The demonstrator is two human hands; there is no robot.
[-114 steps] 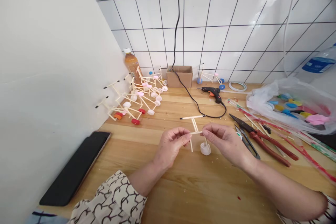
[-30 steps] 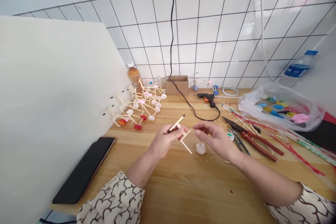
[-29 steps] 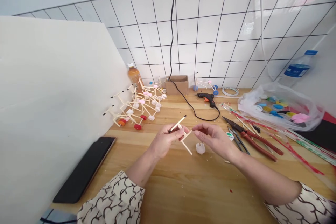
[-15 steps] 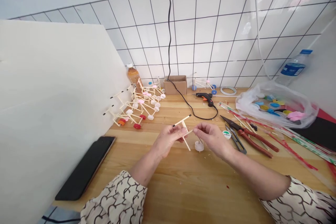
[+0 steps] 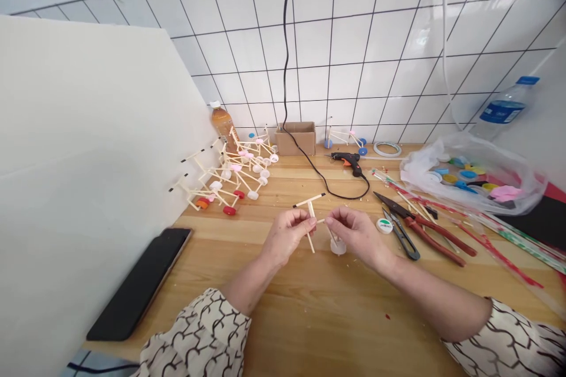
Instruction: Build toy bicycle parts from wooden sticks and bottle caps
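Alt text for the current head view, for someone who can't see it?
A person's left hand and right hand pinch a small stick frame with a black-tipped crossbar over a wooden table, near a translucent wheel. Farther back are wheeled stick models and a glue gun; pliers and a plastic bag of colourful pieces lie to the right.

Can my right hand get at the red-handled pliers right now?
Probably yes: the pliers lie uncovered to the right of your right hand, though that hand pinches the stick frame.
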